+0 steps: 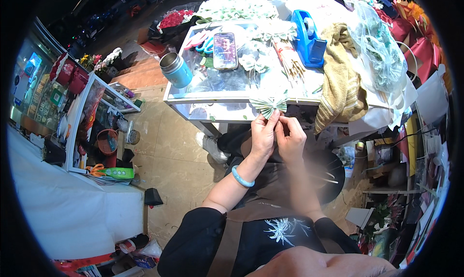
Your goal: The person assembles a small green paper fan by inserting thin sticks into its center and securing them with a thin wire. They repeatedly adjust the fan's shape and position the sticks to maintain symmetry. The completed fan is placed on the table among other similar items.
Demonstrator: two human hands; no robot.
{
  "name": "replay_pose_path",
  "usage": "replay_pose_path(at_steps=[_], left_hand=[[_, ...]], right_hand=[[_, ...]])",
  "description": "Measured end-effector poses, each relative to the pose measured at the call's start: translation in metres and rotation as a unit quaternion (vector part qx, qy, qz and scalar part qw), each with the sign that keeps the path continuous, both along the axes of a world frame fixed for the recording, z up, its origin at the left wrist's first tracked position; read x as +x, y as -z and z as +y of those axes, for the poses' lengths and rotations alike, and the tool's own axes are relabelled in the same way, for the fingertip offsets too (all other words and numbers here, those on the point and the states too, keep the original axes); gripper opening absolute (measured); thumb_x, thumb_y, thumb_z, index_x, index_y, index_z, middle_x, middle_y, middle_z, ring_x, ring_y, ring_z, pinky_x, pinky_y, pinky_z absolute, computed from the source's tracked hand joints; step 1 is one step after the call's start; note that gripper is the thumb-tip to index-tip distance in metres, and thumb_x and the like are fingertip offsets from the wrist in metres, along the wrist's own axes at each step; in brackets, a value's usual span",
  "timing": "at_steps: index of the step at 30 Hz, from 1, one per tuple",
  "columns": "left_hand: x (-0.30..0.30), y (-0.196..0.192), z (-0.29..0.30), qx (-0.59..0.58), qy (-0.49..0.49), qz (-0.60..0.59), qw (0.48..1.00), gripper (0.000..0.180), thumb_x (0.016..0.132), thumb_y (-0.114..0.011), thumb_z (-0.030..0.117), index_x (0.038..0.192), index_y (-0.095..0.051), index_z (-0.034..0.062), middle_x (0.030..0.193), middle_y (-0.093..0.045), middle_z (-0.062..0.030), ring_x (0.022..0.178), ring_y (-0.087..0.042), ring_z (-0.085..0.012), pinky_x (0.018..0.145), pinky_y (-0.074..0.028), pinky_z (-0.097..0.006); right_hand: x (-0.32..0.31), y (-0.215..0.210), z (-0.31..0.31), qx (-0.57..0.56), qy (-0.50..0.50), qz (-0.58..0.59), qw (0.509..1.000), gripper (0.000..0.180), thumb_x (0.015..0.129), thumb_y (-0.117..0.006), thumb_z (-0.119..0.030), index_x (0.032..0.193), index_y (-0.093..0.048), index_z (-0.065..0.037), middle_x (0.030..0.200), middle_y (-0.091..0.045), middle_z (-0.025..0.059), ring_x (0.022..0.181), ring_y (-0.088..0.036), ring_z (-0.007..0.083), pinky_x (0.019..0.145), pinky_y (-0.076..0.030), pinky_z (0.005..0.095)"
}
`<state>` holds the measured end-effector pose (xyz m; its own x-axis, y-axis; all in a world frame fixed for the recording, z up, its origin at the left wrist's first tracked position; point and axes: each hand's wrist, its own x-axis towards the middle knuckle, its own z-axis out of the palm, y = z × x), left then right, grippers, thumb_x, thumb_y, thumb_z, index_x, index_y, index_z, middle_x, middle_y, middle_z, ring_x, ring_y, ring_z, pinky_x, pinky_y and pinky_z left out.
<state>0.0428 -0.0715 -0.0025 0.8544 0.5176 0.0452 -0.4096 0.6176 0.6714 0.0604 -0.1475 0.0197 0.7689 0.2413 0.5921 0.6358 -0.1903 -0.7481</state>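
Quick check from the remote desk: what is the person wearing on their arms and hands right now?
Both hands are bare, without gloves. The left hand has a pale blue-green bangle around its wrist. The right hand shows no jewellery. Black short sleeves cover the upper arms, leaving both forearms uncovered. A brown apron strap crosses the black top.

Overall light: bright at centre, artificial, falling from above onto the desk (241, 100).
Dim zones: top left background is dark; black vignette rings the frame.
Glare: pale sheen on the glass desk top and on the clear plastic wrap (382, 50).
Shadows: soft, under the desk edge and on the floor (169, 146).
Distortion: strong fisheye; straight edges bow near the rim.
Focus: hands (278, 137) fairly sharp; dark lap area right of them smeared; lower edge blurred.
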Motion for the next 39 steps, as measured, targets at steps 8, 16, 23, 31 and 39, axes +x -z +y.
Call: replay_pose_path(at_steps=[8, 16, 23, 31, 39], left_hand=[[-0.009, 0.000, 0.016, 0.087, -0.031, 0.057, 0.994, 0.013, 0.087, -0.061, 0.014, 0.088, -0.062, 0.0019, 0.077, -0.062, -0.0016, 0.063, -0.055, -0.0062, 0.056, -0.046, -0.020], [-0.012, -0.010, 0.025, 0.098, -0.053, 0.043, 0.993, 0.013, 0.086, -0.061, 0.014, 0.089, -0.063, 0.0011, 0.081, -0.063, -0.0030, 0.074, -0.054, -0.0073, 0.068, -0.044, -0.021], [-0.015, -0.009, 0.025, 0.100, -0.050, 0.054, 0.992, 0.011, 0.084, -0.064, 0.013, 0.089, -0.063, 0.0031, 0.081, -0.064, -0.0036, 0.075, -0.057, -0.0094, 0.069, -0.045, -0.023], [-0.022, -0.015, 0.020, 0.106, -0.048, 0.078, 0.990, 0.015, 0.084, -0.064, 0.015, 0.091, -0.063, 0.0020, 0.082, -0.063, -0.0043, 0.076, -0.056, -0.0099, 0.070, -0.044, -0.024], [-0.021, -0.013, 0.021, 0.137, -0.070, 0.051, 0.987, 0.015, 0.085, -0.063, 0.015, 0.091, -0.063, 0.0019, 0.084, -0.063, -0.0035, 0.075, -0.056, -0.0095, 0.071, -0.044, -0.024]], right_hand=[[-0.002, 0.008, 0.000, 0.025, -0.110, 0.160, 0.981, 0.011, 0.084, -0.059, -0.001, 0.094, -0.059, 0.005, 0.076, -0.063, 0.0069, 0.066, -0.061, 0.0096, 0.061, -0.050, 0.0236], [-0.011, 0.016, -0.004, 0.128, -0.229, 0.344, 0.901, 0.014, 0.085, -0.058, -0.002, 0.098, -0.058, 0.005, 0.078, -0.062, 0.0057, 0.066, -0.060, 0.0081, 0.061, -0.050, 0.0215], [-0.019, 0.018, -0.006, 0.149, -0.233, 0.367, 0.888, 0.012, 0.086, -0.058, -0.003, 0.094, -0.058, 0.006, 0.075, -0.062, 0.0052, 0.061, -0.058, 0.0070, 0.056, -0.049, 0.0205], [-0.017, 0.018, -0.014, 0.244, -0.323, 0.505, 0.762, 0.014, 0.085, -0.060, -0.007, 0.093, -0.058, 0.005, 0.073, -0.061, 0.0080, 0.055, -0.056, 0.0090, 0.052, -0.050, 0.0224], [-0.024, 0.024, -0.017, 0.267, -0.331, 0.550, 0.719, 0.014, 0.084, -0.061, -0.006, 0.092, -0.059, 0.005, 0.072, -0.061, 0.0090, 0.053, -0.057, 0.0105, 0.050, -0.050, 0.0231]])
